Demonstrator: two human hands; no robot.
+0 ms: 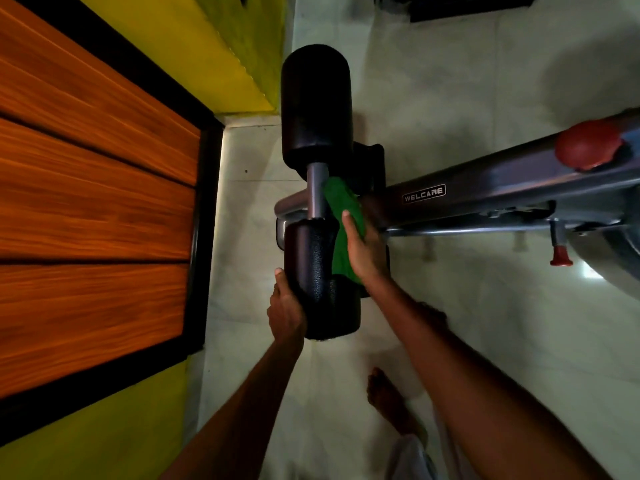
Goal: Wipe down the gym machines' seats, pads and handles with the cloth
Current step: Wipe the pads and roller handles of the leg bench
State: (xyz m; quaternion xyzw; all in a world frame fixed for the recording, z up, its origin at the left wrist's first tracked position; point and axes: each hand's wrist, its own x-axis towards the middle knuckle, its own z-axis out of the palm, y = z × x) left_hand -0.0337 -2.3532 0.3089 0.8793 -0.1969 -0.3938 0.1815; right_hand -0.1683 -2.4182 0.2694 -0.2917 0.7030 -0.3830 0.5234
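item 1, left hand point(285, 306): gripping the near roller pad point(311, 258) from its left side, thumb lying up along the black textured foam, fingers wrapping under and out of sight.

item 2, right hand point(362, 251): grasping the green cloth point(341, 199) and pressing it against the right side of the near roller pad, thumb stretching over the fabric, the other fingers curling round its far edge.

item 3, green cloth: bunching between the right hand and the pad, its upper end reaching up beside the metal bar point(317, 192) that is joining the two pads.

item 4, far roller pad point(315, 105): sitting on the same bar beyond the near one, black and untouched.

item 5, frame beam point(502, 188): running off to the right from the pads, carrying a "welcare" label point(424, 194), a red knob point(587, 145) on top and a red pin point(561, 259) hanging below.

item 6, surroundings: a wooden door point(97, 202) in a black frame filling the left, a yellow wall point(221, 50) showing above and below it, a pale tiled floor point(450, 306) lying under the machine, a bare foot point(388, 396) standing on it between the forearms.
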